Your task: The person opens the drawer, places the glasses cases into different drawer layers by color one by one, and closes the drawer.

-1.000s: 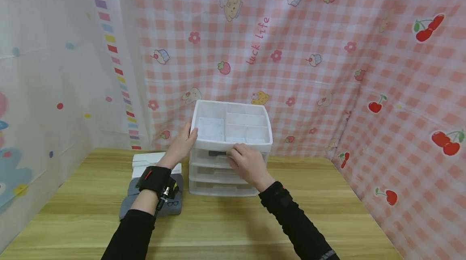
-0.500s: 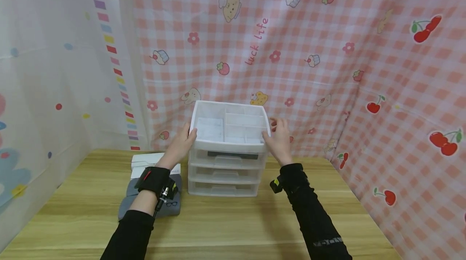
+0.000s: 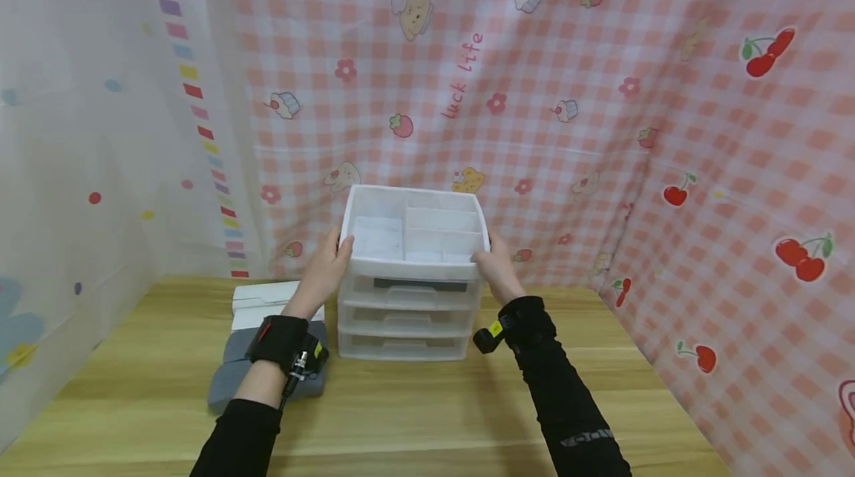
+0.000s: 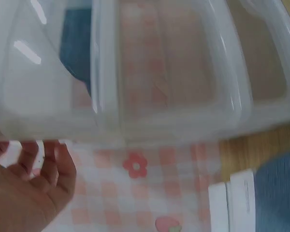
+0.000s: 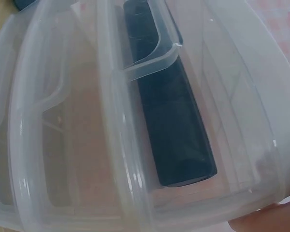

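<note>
A white plastic drawer unit (image 3: 407,310) with clear drawers stands on the table, a divided tray forming its top. My left hand (image 3: 323,269) grips the unit's upper left side, thumb on the rim; in the left wrist view its curled fingers (image 4: 50,166) lie along the edge. On the opposite side my right hand (image 3: 499,269) holds the upper right edge, thumb over the rim and fingers mostly hidden behind. Through the clear front of the top drawer a long dark case (image 5: 176,130) shows. The other drawers show nothing inside.
Left of the unit, partly under my left forearm, lie grey cases (image 3: 234,373) and a white box (image 3: 263,295) on the wooden table (image 3: 401,418). A pink checked curtain (image 3: 427,150) hangs close behind the unit, and another stretches along the right side.
My right hand has moved from the top drawer's front to the unit's right side and now grips it. The left hand stays at the left side. The head view has turned slightly right.
</note>
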{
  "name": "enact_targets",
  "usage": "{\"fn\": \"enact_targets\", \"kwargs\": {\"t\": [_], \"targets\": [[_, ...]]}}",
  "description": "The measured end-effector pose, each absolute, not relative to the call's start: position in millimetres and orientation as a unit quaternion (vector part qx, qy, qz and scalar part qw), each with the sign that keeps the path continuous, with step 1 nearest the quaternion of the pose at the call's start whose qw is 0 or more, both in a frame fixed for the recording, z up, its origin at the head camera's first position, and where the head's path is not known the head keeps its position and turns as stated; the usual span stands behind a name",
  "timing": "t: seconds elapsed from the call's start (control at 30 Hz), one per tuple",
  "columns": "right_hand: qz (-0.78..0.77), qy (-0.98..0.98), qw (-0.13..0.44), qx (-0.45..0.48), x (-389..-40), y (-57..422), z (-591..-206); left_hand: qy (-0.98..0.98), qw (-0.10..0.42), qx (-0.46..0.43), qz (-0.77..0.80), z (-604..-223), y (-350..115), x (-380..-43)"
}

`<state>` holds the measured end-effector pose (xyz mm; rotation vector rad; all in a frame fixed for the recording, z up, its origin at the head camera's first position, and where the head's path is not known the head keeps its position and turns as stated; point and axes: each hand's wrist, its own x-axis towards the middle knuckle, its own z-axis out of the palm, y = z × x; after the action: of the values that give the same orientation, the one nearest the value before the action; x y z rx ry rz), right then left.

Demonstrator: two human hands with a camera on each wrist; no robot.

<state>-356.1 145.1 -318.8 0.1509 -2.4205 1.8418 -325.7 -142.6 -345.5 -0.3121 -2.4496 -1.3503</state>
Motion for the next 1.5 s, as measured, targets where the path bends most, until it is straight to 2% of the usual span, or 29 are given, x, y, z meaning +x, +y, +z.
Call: {"fn": "enact_targets", "kwargs": {"t": [0.23,0.4,0.6,0.7,0.8,0.97,1.3,1.5], "targets": [[0.601,-0.796,0.052,0.052,-355.0,140.5,-320.3,-0.829,0.228,-0.014,-0.511,-354.5,-125.1,-298.7],[0.599,-0.798,0.054,0.045,-354.0,140.9,-319.3,-0.791,0.262,0.018,-0.553,-366.7,-111.0,-276.3],[0.596,-0.8,0.054,0.045,-353.6,142.7,-319.7,-0.781,0.288,0.042,-0.553,-387.0,-101.2,-263.9],[0.594,-0.802,0.054,0.043,-354.2,143.5,-320.5,-0.785,0.281,0.062,-0.548,-397.1,-97.1,-260.9],[0.592,-0.803,0.055,0.043,-354.4,144.0,-321.2,-0.789,0.243,0.08,-0.558,-405.1,-93.1,-258.6],[0.599,-0.797,0.058,0.045,-353.7,143.5,-323.2,-0.762,0.134,0.101,-0.625,-418.6,-83.2,-255.1],[0.6,-0.795,0.075,0.037,-353.1,141.8,-325.9,-0.584,-0.041,0.052,-0.809,-444.6,-63.0,-249.9],[0.604,-0.792,0.077,0.034,-353.2,141.1,-325.9,-0.417,-0.104,0.048,-0.902,-443.6,-51.2,-253.4]]}}
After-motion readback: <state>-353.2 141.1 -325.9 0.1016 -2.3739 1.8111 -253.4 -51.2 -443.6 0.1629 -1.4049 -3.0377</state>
